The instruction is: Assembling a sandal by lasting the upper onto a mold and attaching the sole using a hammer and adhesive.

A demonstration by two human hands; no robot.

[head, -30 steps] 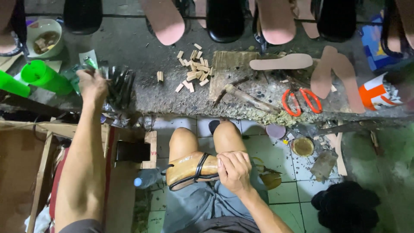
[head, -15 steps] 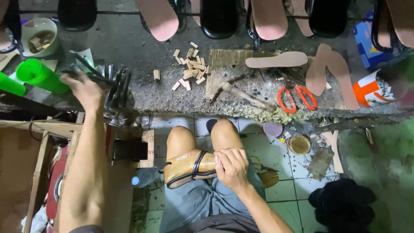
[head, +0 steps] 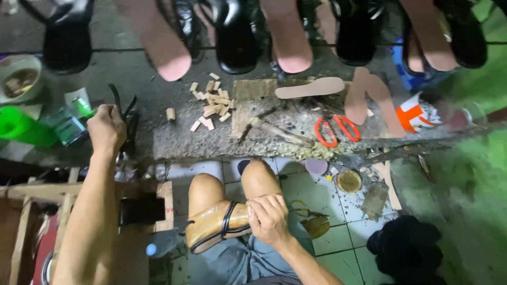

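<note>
— Where's the shoe form?

— Low in the middle of the frame, lying on the person's lap. It's a tan shoe last (head: 214, 227) with a black strap (head: 228, 219) looped round it, toe end toward the lower left. The right hand (head: 269, 219) has its grip closed on the end nearer the knees, fingers curled over the top.

— And the other hand?

— The left hand (head: 105, 129) is stretched up to the left part of the frame, on the grey bench (head: 174, 140). Its grip is closed round some dark straps (head: 127, 113) that stick up out of the fist. I can't tell how many.

— What's around it?

— A green bottle (head: 21, 126) and a small green-capped container (head: 68, 124) just to the left. Toward the middle, a scatter of small wooden blocks (head: 211, 103), a hammer (head: 277, 133), orange-handled scissors (head: 335, 131) and a pale insole (head: 310, 87).
</note>
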